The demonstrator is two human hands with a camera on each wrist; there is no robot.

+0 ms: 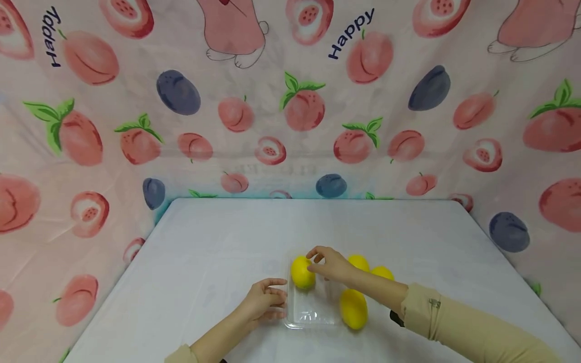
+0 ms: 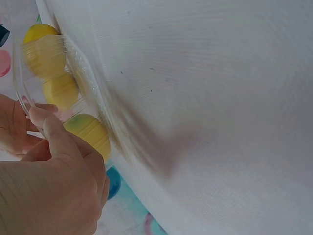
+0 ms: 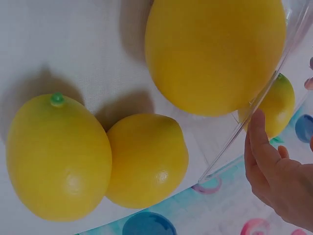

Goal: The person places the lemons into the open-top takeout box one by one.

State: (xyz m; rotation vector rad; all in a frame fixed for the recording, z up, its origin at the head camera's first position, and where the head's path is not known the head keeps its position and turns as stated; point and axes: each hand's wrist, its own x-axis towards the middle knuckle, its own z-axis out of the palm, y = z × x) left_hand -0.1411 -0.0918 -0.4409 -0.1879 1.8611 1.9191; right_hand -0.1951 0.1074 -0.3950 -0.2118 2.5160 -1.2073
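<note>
Fingers (image 1: 316, 256) of the right hand (image 1: 330, 264) curl over a yellow lemon (image 1: 302, 272) and hold it at the 12 o'clock end of a clear plastic tray (image 1: 313, 312), which sits near the tabletop's (image 1: 227, 242) 6 o'clock edge. This lemon stands roughly on end, so its long axis is hard to judge from the head view. The left hand (image 1: 263, 302) rests at the tray's 9 o'clock side, fingers lightly bent and touching its rim; whether they truly pinch it I cannot tell. Three more lemons lie outside the tray at 3 o'clock: the nearest lemon (image 1: 353, 308) has its long axis running 12 to 6, while two farther lemons (image 1: 369, 267) are partly hidden behind the right wrist. The left-wrist view is blurred. On the peach-patterned backdrop (image 1: 91, 126), "Happy" (image 1: 351, 33) can be read twice.
</note>
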